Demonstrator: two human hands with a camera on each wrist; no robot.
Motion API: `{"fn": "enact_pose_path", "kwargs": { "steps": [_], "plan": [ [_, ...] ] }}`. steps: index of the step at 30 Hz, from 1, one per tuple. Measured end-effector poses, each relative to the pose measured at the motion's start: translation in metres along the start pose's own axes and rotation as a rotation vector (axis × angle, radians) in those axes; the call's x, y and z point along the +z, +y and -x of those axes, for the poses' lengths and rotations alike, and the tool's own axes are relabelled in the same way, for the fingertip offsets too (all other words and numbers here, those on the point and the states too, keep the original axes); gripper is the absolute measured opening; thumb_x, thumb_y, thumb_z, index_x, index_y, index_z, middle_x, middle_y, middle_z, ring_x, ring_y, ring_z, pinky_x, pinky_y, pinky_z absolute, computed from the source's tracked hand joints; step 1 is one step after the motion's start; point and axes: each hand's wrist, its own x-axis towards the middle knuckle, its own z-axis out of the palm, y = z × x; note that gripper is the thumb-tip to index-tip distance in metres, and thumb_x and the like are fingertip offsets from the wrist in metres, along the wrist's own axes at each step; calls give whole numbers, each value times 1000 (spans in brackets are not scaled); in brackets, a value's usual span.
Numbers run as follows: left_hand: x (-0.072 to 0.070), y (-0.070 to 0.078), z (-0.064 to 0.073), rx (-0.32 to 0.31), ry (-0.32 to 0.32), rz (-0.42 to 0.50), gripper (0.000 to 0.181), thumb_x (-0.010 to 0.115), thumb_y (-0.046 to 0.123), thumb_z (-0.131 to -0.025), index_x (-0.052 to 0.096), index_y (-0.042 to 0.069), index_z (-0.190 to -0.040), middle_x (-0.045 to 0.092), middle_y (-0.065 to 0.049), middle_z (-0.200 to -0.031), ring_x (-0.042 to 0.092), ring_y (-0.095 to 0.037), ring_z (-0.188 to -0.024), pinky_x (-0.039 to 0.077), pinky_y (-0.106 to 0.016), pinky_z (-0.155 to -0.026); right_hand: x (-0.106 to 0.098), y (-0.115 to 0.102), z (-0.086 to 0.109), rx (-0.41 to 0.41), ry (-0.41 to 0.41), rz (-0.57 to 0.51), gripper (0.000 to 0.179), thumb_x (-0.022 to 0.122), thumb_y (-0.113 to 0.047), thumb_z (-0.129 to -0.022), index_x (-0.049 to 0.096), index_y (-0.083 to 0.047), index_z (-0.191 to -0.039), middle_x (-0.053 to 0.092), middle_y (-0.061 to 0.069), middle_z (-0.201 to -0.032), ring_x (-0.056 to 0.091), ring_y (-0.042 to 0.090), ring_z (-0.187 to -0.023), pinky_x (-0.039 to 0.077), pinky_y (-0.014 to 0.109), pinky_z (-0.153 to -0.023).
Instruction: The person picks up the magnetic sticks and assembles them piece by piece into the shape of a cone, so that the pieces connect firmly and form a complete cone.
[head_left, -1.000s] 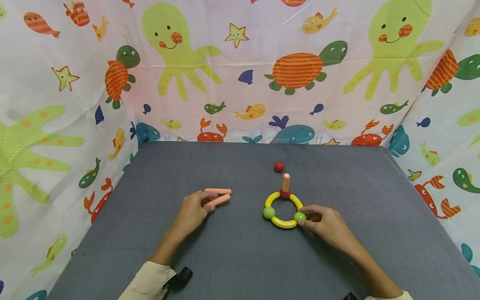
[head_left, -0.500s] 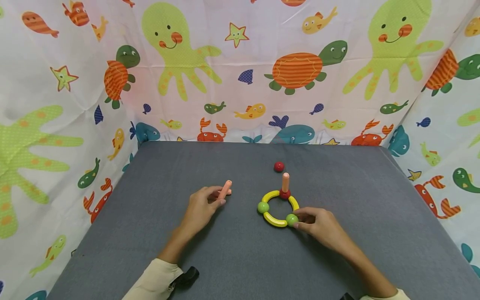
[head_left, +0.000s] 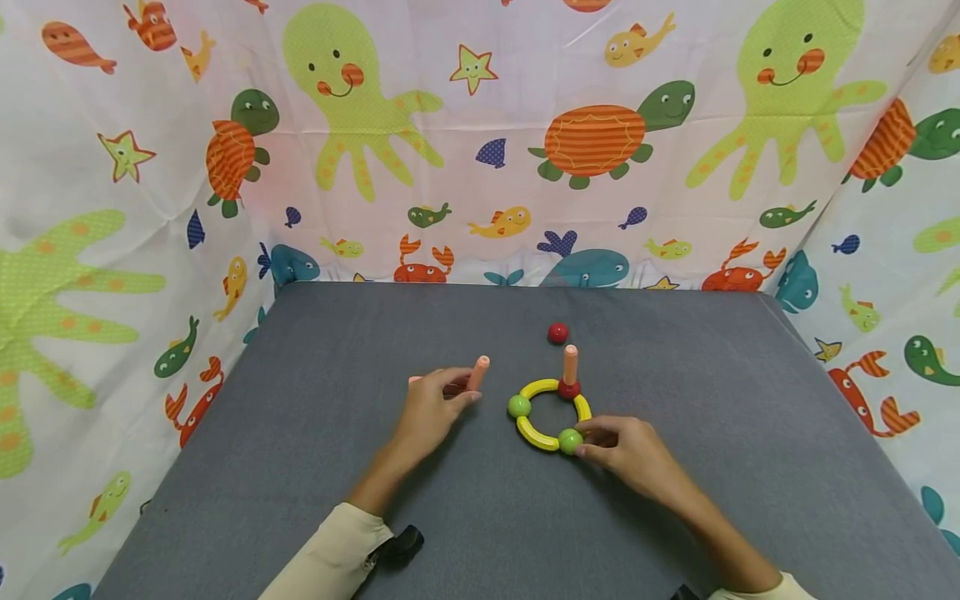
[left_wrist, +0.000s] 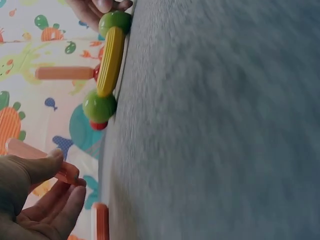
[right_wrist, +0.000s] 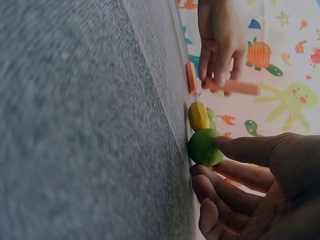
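Note:
My left hand (head_left: 429, 412) pinches a peach-coloured stick (head_left: 478, 373) between thumb and fingers, raised and nearly upright. To its right lies a ring of yellow curved pieces (head_left: 537, 436) joined by a red ball (head_left: 569, 389) and two green balls. From the red ball a second peach stick (head_left: 571, 364) stands upright. My right hand (head_left: 628, 450) pinches the near green ball (right_wrist: 205, 147) of the ring, thumb on one side and fingers on the other. The other green ball (head_left: 519, 406) is on the ring's left side, facing the left hand.
Another peach stick (left_wrist: 100, 221) lies on the grey table (head_left: 480, 517), mostly hidden behind the left hand in the head view. A loose red ball (head_left: 557, 333) sits beyond the ring. A curtain printed with sea animals (head_left: 517, 100) surrounds the table's back and sides.
My left hand has lifted one stick, tipped it upright and carried it right toward the ring. My right hand has turned the ring slightly, shifting its green balls left.

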Motion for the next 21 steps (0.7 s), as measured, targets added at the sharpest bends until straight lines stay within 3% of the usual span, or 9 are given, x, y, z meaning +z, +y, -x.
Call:
{"fn": "enact_pose_path", "kwargs": {
  "steps": [6, 13, 21],
  "plan": [
    [14, 7, -6, 2, -42, 43, 33, 83, 10, -92, 76, 5, -124, 77, -7, -113, 73, -21, -104, 60, -43, -93, 4, -2, 0, 4, -13, -12, 28, 84, -14, -92, 79, -6, -119, 78, 0, -95, 70, 13, -86, 55, 25, -66],
    [30, 15, -13, 32, -69, 87, 31, 83, 11, -93, 77, 7, -124, 79, -3, -110, 73, -14, -99, 60, -35, -89, 6, -6, 1, 10, -22, -23, 29, 82, -13, -93, 78, -4, -120, 77, 0, -95, 69, 14, -85, 55, 26, -65],
    [39, 24, -14, 43, -108, 91, 31, 83, 13, -93, 77, 8, -124, 78, -1, -106, 71, -11, -94, 59, -28, -85, 8, -6, 2, -4, -36, -36, 30, 82, -14, -93, 78, -5, -122, 77, 0, -97, 70, 13, -88, 55, 25, -67]
  ]
}}
